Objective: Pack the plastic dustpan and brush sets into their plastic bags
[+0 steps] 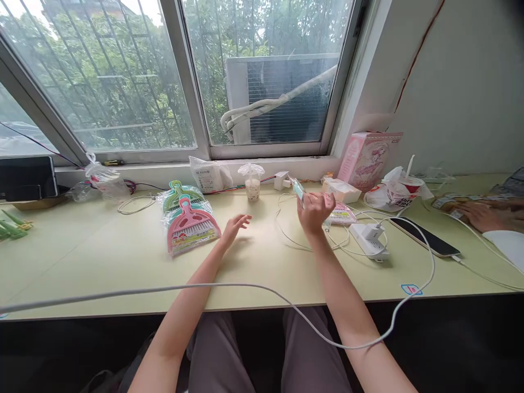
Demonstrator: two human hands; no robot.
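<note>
My left hand [234, 228] hovers just over the table, fingers loosely stretched and apart, with nothing in it. Beside it lies a pink toy-sized dustpan and brush set [192, 226] in clear wrap, overlapping a green one [180, 195] and a teal one. My right hand [315, 210] is raised and closed around a small, light-blue, plastic-wrapped item [297, 189], whose upper end sticks out above the fingers. My fingers hide most of it, so its kind is unclear. Just right of that hand lies a pink wrapped packet [343, 214].
A lidded drink cup [252, 188] stands near the window sill. White cables, a power strip [369, 243] and a phone [426, 236] lie on the right. A pink box [370, 158] stands behind. One cable crosses before me. Another person's hand [477, 212] rests far right.
</note>
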